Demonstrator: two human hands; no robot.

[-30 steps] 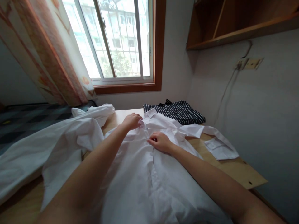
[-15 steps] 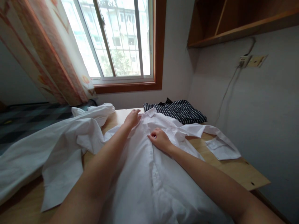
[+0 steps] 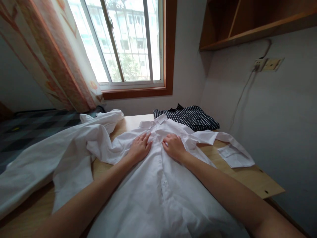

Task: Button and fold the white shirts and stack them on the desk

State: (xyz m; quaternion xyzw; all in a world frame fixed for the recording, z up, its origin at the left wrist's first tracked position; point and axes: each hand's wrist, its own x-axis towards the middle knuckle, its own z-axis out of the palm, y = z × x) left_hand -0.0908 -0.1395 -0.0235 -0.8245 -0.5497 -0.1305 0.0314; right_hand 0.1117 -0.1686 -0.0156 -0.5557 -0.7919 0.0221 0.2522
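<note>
A white button-up shirt (image 3: 146, 195) lies front side up, its collar at the far end and its right-hand sleeve stretched out sideways with the cuff folded over. My left hand (image 3: 141, 146) rests flat on the chest of the shirt, left of the button line, fingers spread. Just right of the buttons, my right hand (image 3: 172, 145) has its fingers curled, with thumb and fingertips pinched at the shirt's front edge. More white cloth (image 3: 71, 148) is heaped at the left.
The shirt lies on a wooden board (image 3: 247, 178). Behind the collar is a folded black striped garment (image 3: 190, 117). A dark checked surface (image 3: 29, 132) is at the left, below a curtain (image 3: 54, 56). A shelf (image 3: 247, 36) hangs at the upper right.
My left hand has come back from the collar to the chest and now lies flat. My right hand has shifted slightly right. The collar's left side is now uncovered.
</note>
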